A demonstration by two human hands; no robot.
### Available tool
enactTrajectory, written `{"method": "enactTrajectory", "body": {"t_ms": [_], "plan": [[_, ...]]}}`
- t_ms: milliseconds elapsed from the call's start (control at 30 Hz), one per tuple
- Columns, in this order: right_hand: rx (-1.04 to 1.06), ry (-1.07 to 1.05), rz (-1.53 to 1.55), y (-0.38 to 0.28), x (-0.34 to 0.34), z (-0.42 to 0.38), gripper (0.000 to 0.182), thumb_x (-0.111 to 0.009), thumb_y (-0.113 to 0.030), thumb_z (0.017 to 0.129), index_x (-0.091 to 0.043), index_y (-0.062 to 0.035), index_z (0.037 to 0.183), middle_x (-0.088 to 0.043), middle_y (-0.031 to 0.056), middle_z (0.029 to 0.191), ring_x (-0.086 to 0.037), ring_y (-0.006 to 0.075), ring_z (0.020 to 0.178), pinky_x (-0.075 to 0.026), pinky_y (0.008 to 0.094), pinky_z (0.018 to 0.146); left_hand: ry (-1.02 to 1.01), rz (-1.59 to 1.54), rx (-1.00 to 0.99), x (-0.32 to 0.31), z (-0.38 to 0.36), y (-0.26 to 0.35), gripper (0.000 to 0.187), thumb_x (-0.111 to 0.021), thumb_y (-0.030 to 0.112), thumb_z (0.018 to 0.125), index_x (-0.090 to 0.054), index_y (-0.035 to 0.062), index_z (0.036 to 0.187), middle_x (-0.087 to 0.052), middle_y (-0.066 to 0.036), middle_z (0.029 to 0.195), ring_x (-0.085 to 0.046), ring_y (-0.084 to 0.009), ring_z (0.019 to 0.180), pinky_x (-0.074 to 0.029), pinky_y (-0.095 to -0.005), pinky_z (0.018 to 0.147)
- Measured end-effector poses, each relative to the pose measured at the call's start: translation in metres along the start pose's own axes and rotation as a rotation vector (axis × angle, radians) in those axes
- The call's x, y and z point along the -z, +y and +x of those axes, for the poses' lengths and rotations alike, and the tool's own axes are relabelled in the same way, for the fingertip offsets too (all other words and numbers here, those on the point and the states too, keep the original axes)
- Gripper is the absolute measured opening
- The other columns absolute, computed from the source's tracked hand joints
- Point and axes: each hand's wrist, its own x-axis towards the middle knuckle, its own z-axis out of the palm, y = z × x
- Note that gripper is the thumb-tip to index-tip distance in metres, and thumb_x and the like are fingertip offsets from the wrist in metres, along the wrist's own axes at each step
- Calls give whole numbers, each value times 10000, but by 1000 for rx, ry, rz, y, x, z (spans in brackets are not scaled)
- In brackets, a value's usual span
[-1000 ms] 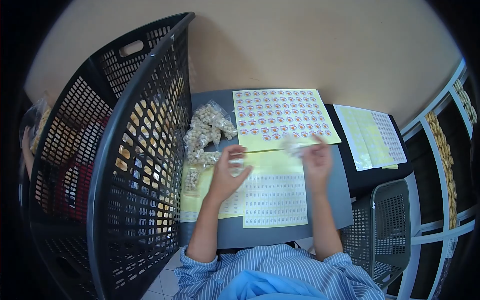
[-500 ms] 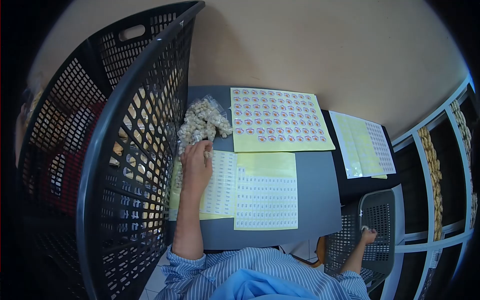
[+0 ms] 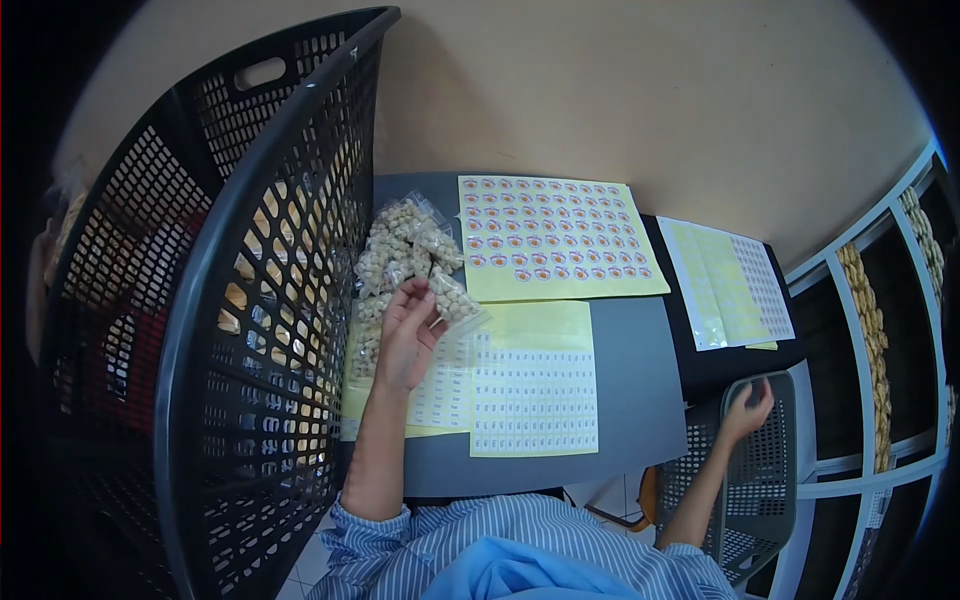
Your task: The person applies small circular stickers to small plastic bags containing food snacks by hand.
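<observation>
My left hand (image 3: pixel 404 345) pinches a small clear plastic bag (image 3: pixel 456 300) of pale, round, nut-like pieces, raised over the sticker sheets. Several similar bags (image 3: pixel 405 235) lie heaped behind that hand, against the tall dark basket. Under the held bag is a sheet of small text labels (image 3: pixel 440 400), partly covered by my forearm. Beside it lies another small-label sheet (image 3: pixel 533 400). Out to the right, my right hand (image 3: pixel 745 412) is above a grey perforated basket (image 3: pixel 765 480), its fingers apart and nothing visible in them.
A large dark perforated basket (image 3: pixel 230 230) with packets inside walls off the left side. A sheet of round orange-and-white stickers (image 3: pixel 555 235) sits at the back of the grey table (image 3: pixel 635 370). More sheets (image 3: pixel 725 285) lie on a black surface; a white-framed rack (image 3: pixel 845 300) stands far right.
My left hand has lifted a bag from the heap and turned it rightward. My right hand has risen from the grey basket and opened; the small whitish thing at its fingers is gone.
</observation>
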Motion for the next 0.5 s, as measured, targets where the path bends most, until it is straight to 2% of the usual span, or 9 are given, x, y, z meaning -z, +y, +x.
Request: {"method": "enactTrajectory", "body": {"t_ms": [133,167,200,267,333,367,433,467,500], "plan": [[120,-181,488,-171,-11,-11,177,-582,-12,737,-563,19,911,-580,105,884,-552,200,841,-426,297,758,-49,-21,59,-14,-8,0,175,-445,59,867,-432,62,1041,-527,-26,959,-549,-107,874,-487,-240,746],[40,-381,757,-204,-16,-25,185,-603,-32,725,-567,7,903,-584,102,873,-557,201,826,-431,299,752,-53,-18,59,-11,-6,-3,175,-445,59,867,-432,62,1041,-527,-26,959,-549,-107,874,-487,-240,746],[197,-583,720,-241,-6,-31,222,-638,-74,710,-573,-3,910,-593,103,873,-567,210,825,-438,309,755,-62,-69,56,-5,-4,-10,180,-444,61,868,-429,60,1047,-528,-31,967,-550,-114,881,-486,-242,768],[268,-939,862,-283,-12,-60,278,-679,-142,698,-574,5,910,-602,114,873,-579,215,838,-448,316,768,-71,-116,52,-1,-3,-14,185,-443,63,869,-426,59,1054,-530,-37,976,-550,-120,889,-486,-243,790],[294,-1164,994,-312,-20,-85,239,-666,-128,716,-578,14,888,-604,117,847,-587,202,815,-452,299,759,-32,-150,40,-3,-4,-14,210,-445,54,864,-415,65,1072,-521,-35,987,-543,-126,906,-474,-249,821],[293,-1160,999,-317,-27,-94,239,-666,-128,716,-578,14,888,-604,117,847,-587,202,815,-452,299,759,-34,-145,38,-3,-4,-15,210,-445,54,864,-415,65,1072,-521,-34,987,-543,-126,906,-474,-249,821],[-25,-1254,1147,-324,-39,-105,160,-633,-93,742,-580,20,842,-601,111,798,-588,190,759,-456,281,723,-44,-88,6,-3,-4,-14,254,-456,45,854,-400,66,1101,-502,-37,1009,-534,-128,923,-468,-261,832],[-24,-1253,1150,-324,-41,-104,160,-633,-93,742,-580,20,842,-601,111,798,-588,190,759,-456,281,723,-45,-85,3,-4,-4,-12,254,-456,45,854,-400,66,1101,-502,-37,1009,-534,-128,923,-468,-261,832],[22,-1120,1130,-325,-40,-100,117,-612,-67,755,-571,23,817,-594,96,789,-578,166,756,-451,270,713,-85,-88,24,-8,-7,-8,274,-461,46,851,-393,63,1115,-494,-39,1015,-528,-127,937,-462,-263,838]]}}
